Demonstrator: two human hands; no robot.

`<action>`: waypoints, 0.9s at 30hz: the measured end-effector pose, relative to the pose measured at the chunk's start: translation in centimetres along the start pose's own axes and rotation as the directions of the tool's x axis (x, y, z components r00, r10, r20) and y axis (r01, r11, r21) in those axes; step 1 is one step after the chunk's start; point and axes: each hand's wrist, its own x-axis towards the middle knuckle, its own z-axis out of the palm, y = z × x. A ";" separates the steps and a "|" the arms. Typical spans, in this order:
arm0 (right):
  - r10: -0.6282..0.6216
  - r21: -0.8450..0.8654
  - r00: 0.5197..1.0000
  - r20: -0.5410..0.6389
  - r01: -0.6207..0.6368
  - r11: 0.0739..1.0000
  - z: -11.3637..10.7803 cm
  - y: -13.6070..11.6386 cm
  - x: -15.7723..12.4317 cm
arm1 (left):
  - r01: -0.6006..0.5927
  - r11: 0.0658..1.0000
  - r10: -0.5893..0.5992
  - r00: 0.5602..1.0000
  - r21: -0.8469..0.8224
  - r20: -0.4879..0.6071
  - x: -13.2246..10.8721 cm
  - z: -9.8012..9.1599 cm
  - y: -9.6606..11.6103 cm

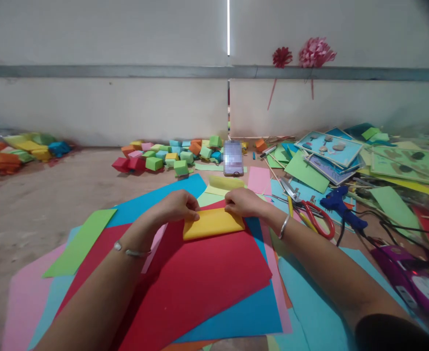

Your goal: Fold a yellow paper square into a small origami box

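A folded yellow paper (214, 223) lies on a large red sheet (199, 273) in front of me. My left hand (179, 204) is closed, its fingers pinching the paper's far left corner. My right hand (241, 201) is closed too, pressing down on the far right edge of the same yellow paper. Both wrists wear thin silver bangles. Blue, pink and green sheets fan out under the red one.
Several small folded paper cubes (170, 157) lie heaped beyond, beside a phone (233, 157). Red-handled scissors (314, 212), a blue glue gun (340, 204) with cables, and craft cards (329, 148) crowd the right. Two ribbon flowers (307, 53) hang on the wall. More paper lies far left (20, 148).
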 end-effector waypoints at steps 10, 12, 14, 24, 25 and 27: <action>0.062 -0.095 0.998 0.028 -0.059 0.994 0.0 -1.2 -0.2 | -0.095 0.973 0.100 0.995 0.209 -0.013 0.6 1.1 0.3; 0.060 -0.099 0.998 0.027 -0.057 0.993 0.0 -1.2 -0.1 | -0.148 0.957 0.158 0.987 0.249 -0.023 0.5 1.4 0.7; 0.056 -0.102 0.998 0.026 -0.053 0.993 -0.1 -1.2 -0.1 | -0.212 0.940 0.219 0.976 0.267 0.005 0.5 1.7 1.1; 0.044 -0.102 0.999 0.010 -0.043 0.994 0.4 -0.8 0.0 | -0.103 0.941 0.106 0.994 0.323 0.009 1.4 3.2 3.3; 0.043 -0.099 0.999 0.010 -0.042 0.994 0.5 -0.8 0.1 | -0.062 0.938 0.080 0.996 0.342 -0.040 1.4 3.7 3.5; 0.044 -0.093 0.999 0.014 -0.042 0.995 0.5 -0.7 0.1 | -0.016 0.930 0.057 0.993 0.367 -0.100 1.3 4.6 3.7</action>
